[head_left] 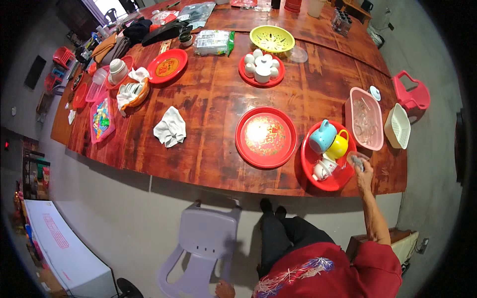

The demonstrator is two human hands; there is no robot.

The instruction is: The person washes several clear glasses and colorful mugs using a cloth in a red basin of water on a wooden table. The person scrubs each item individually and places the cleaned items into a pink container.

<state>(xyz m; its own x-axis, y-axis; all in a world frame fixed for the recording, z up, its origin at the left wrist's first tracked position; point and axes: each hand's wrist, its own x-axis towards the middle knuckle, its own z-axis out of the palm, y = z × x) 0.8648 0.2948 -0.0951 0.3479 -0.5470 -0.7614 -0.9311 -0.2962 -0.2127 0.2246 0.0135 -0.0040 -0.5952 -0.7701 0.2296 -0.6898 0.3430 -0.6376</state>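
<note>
Wooden table [213,99], long and reddish, bears our stock. Right hand [358,164]: fingers closed around a small grey object, held at the right rim of the red basin [310,171], beside its blue jug [322,136], yellow mug [339,145] and white cups [323,169]. Left: red tray [266,137]. Left hand [224,289]: low, near lilac chair [203,243]; grip indiscernible.

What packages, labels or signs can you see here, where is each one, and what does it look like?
Clear plastic pack: far side of table, rectangular, whitish with a green edge.
Colourful packet: table's left edge, flat, in a pink tray.
White box: on the floor lower left, long, with pink print.
</note>
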